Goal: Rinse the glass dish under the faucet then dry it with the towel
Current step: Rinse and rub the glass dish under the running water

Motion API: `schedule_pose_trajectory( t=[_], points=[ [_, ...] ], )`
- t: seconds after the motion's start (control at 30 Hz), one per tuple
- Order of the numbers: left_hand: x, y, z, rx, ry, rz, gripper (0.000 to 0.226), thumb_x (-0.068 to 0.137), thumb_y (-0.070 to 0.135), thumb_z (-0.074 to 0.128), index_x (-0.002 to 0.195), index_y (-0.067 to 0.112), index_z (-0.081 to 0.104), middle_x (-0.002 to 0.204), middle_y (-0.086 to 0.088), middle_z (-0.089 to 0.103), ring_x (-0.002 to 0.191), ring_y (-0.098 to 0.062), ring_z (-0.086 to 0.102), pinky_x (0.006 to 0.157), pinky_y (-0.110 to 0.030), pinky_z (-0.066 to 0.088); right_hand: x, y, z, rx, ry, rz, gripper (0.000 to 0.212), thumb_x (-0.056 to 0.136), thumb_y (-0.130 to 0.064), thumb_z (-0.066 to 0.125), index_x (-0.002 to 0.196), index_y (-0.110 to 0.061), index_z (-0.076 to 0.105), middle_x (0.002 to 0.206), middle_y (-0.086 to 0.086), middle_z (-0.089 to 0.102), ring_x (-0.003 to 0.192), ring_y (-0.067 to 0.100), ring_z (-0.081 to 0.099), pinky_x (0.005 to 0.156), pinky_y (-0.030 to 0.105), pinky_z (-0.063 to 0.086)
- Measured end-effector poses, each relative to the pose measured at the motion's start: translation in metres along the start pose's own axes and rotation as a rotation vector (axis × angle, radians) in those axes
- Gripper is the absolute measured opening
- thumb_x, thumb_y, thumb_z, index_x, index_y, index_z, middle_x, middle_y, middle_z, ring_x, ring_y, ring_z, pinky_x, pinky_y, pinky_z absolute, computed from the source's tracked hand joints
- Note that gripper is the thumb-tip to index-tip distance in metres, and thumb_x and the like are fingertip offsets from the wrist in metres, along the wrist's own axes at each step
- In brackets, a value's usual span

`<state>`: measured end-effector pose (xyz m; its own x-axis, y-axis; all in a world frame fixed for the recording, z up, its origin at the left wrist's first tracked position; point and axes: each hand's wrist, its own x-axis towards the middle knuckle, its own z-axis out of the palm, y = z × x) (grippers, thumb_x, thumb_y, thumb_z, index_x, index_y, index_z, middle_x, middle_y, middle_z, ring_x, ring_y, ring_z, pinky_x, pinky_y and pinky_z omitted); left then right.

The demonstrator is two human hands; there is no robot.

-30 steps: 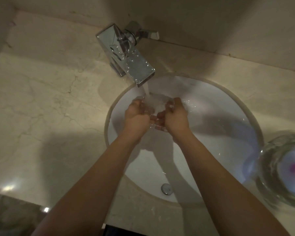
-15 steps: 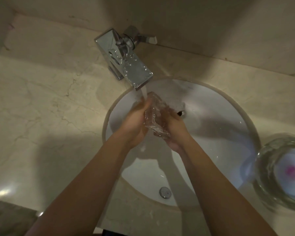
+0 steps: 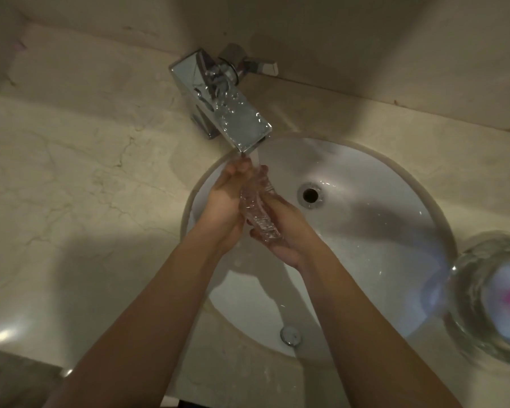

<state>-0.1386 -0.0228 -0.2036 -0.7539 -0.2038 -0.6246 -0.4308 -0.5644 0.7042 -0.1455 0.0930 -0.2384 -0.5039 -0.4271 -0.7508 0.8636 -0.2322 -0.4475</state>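
Glass, clear and textured, sits between your two palms: the glass dish [image 3: 259, 213] stands on edge, tilted, over the left part of the white sink [image 3: 380, 260]. Its upper end is right under the thin stream of water [image 3: 256, 156] falling from the chrome faucet [image 3: 233, 119]. Your left hand [image 3: 223, 207] presses against the dish's left face, its fingers lying fairly straight along the glass with the tips up by the stream. Your right hand [image 3: 287, 235] cups the dish from the right and below, fingers curled round its lower edge. Both forearms reach in from the bottom of the view. The open drain [image 3: 310, 195] lies just to the right of your hands. A small metal knob [image 3: 290, 335] sits at the near rim of the sink. On the beige marble counter [image 3: 71, 178], at the right edge, stands a glass bowl [image 3: 468, 290] holding something white with a pink mark; it is too blurred to tell what.
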Motion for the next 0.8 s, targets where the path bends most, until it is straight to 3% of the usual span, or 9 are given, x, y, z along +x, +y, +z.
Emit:
schedule_pose_trajectory(
  t=[0.07,0.17,0.27,0.37,0.47,0.53,0.67,0.8],
  points=[
    [-0.002,-0.002,-0.004,-0.013,-0.017,-0.04,0.019,0.103,0.018,0.06,0.12,0.01,0.06,0.113,-0.009,0.075,0.102,-0.024,0.074,0.091,-0.038,0.06,0.0,-0.001,-0.003,-0.073,-0.011,0.003,0.056,0.099,-0.058,0.057,0.131,-0.012,0.065,0.09,0.001,0.077,0.071,0.013,0.072,0.056,0.028,0.052],
    [-0.003,-0.009,-0.001,0.023,-0.015,-0.054,0.015,0.098,0.027,0.067,0.111,0.018,0.067,0.117,-0.013,0.07,0.117,-0.033,0.07,0.107,-0.052,0.055,0.004,-0.004,-0.002,-0.141,0.03,0.044,0.082,0.085,-0.081,0.056,0.128,-0.014,0.07,0.099,0.005,0.08,0.089,0.02,0.078,0.07,0.035,0.06],
    [-0.005,-0.01,0.004,0.038,0.034,-0.061,0.013,0.1,0.027,0.067,0.112,0.02,0.068,0.114,-0.01,0.072,0.111,-0.024,0.071,0.102,-0.043,0.056,0.008,-0.008,0.001,-0.202,0.101,0.075,0.088,0.077,-0.087,0.057,0.12,-0.013,0.075,0.094,0.006,0.08,0.09,0.023,0.078,0.073,0.037,0.061],
    [-0.005,-0.008,0.003,-0.002,0.007,-0.06,0.028,0.098,0.026,0.068,0.123,0.014,0.066,0.127,-0.01,0.073,0.117,-0.021,0.071,0.109,-0.04,0.053,0.011,-0.01,0.002,-0.263,0.15,0.038,0.082,0.076,-0.087,0.059,0.107,-0.013,0.076,0.074,0.0,0.078,0.069,0.014,0.076,0.056,0.026,0.057],
    [-0.007,-0.004,0.001,-0.06,-0.01,-0.077,0.042,0.1,0.027,0.065,0.136,0.006,0.061,0.139,-0.01,0.07,0.131,-0.027,0.066,0.116,-0.047,0.048,0.013,-0.01,0.003,-0.288,0.158,-0.015,0.1,0.059,-0.09,0.064,0.119,-0.011,0.073,0.095,0.006,0.083,0.084,0.018,0.081,0.06,0.026,0.058],
    [-0.008,-0.002,0.0,-0.094,0.001,-0.067,0.048,0.098,0.025,0.065,0.138,-0.002,0.059,0.14,-0.016,0.069,0.127,-0.029,0.067,0.113,-0.046,0.051,0.015,-0.006,0.004,-0.281,0.172,-0.048,0.104,0.057,-0.09,0.066,0.122,-0.008,0.071,0.105,0.011,0.082,0.094,0.024,0.081,0.068,0.031,0.061],
    [-0.006,-0.002,-0.002,-0.149,0.051,-0.031,0.009,0.104,0.012,0.06,0.105,0.006,0.066,0.099,-0.01,0.081,0.092,-0.022,0.075,0.089,-0.038,0.062,0.016,0.002,0.006,-0.217,0.184,-0.086,0.1,0.07,-0.084,0.069,0.127,-0.002,0.066,0.116,0.021,0.078,0.107,0.036,0.077,0.079,0.04,0.062],
    [-0.001,-0.004,-0.001,-0.174,0.054,-0.033,0.004,0.096,0.007,0.068,0.098,0.005,0.065,0.096,-0.014,0.076,0.091,-0.025,0.073,0.083,-0.033,0.061,0.017,0.008,0.005,-0.194,0.214,-0.071,0.093,0.078,-0.079,0.068,0.128,0.0,0.065,0.116,0.024,0.076,0.106,0.037,0.076,0.088,0.049,0.061]
  ],
)
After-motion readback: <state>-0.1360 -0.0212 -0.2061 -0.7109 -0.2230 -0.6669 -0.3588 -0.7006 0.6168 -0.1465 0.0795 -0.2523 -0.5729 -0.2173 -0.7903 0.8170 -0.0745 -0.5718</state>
